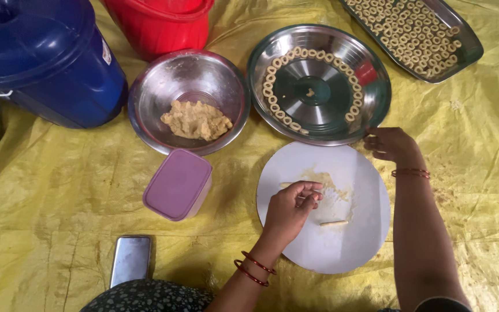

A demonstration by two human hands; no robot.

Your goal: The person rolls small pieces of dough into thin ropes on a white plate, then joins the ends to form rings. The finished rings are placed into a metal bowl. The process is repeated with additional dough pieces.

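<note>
Dough strip (293, 185) pinched in the left hand (291, 207), fingers curled closed on it, fingertips (313, 196) down on the white board (324, 254). Bangles on that wrist, near edge of board just below. Second short strip (334, 222) lies loose on the board just right of the left hand, not touched. Floury smear under and beyond the knuckles. Phone (130, 260) flat on the yellow sheet (41, 196), well left of the left wrist. Purple-lidded box (177, 184) left of the left hand, near the board's edge. Right hand (391, 144) at the board's far right rim, fingers bent inward, tips touching or just at the lip of the steel plate (376, 101); whether it grips anything, cannot tell. Plate sits just beyond both hands, dough rings (270, 86) laid in an arc round its inside, one scrap near the centre. Steel bowl (145, 92) beyond and left of the left hand, lump of dough (196, 120) in it, touching the plate's side. Farther still: tray (469, 49) packed with rings, beyond the right hand; red bucket (157, 26) and blue drum (47, 63) far left.
</note>
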